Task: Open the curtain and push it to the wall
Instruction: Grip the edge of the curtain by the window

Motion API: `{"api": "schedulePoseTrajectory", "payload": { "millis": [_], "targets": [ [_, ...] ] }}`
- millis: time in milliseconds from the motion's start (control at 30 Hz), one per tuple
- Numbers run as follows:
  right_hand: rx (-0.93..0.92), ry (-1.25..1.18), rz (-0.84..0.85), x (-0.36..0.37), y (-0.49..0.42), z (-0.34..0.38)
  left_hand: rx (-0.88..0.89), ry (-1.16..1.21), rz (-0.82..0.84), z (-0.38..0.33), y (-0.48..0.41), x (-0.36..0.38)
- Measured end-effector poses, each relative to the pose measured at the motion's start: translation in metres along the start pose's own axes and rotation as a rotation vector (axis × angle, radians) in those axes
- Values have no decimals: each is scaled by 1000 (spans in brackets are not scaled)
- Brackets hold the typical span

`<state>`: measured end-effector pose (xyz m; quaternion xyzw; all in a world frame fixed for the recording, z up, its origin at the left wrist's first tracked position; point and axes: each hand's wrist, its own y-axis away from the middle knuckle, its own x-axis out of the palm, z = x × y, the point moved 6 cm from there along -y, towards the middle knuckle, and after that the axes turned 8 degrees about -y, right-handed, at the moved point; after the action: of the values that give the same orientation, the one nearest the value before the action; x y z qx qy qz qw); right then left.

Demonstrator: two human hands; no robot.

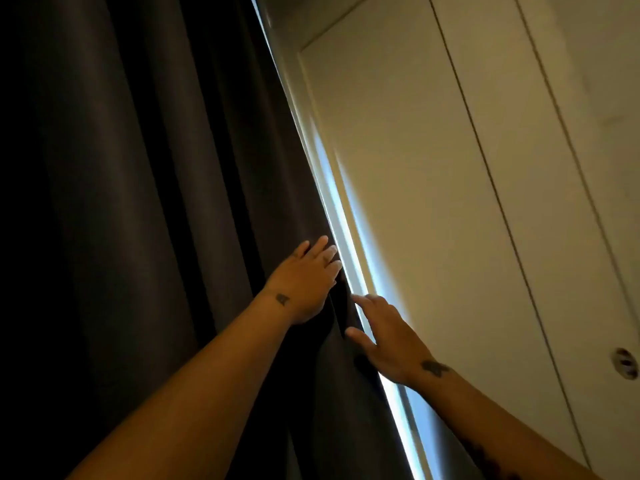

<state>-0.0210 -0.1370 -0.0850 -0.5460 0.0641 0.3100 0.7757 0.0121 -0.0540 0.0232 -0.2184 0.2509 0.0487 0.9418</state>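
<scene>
A dark grey curtain (156, 202) hangs in deep folds over the left half of the head view. Its right edge runs diagonally beside a thin strip of daylight (341, 216). My left hand (306, 280) lies flat on the cloth at that edge, fingers spread and pointing up, its fingertips curling over the edge. My right hand (388, 336) is lower and to the right, fingers apart, thumb touching the curtain's edge, the other fingers over the bright gap. Neither hand has a closed grip on the cloth that I can see.
A cream wall (415, 202) with tall closed panel doors (540, 168) fills the right side, directly next to the curtain's edge. A small round metal fitting (625, 362) sits on the far right door. The room is dim.
</scene>
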Motion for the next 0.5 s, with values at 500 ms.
{"api": "schedulePoseTrajectory", "payload": {
  "millis": [500],
  "targets": [
    [18,-393,-256,41,-20,-11,177,-498,186,23,-66,3]
  ]
}}
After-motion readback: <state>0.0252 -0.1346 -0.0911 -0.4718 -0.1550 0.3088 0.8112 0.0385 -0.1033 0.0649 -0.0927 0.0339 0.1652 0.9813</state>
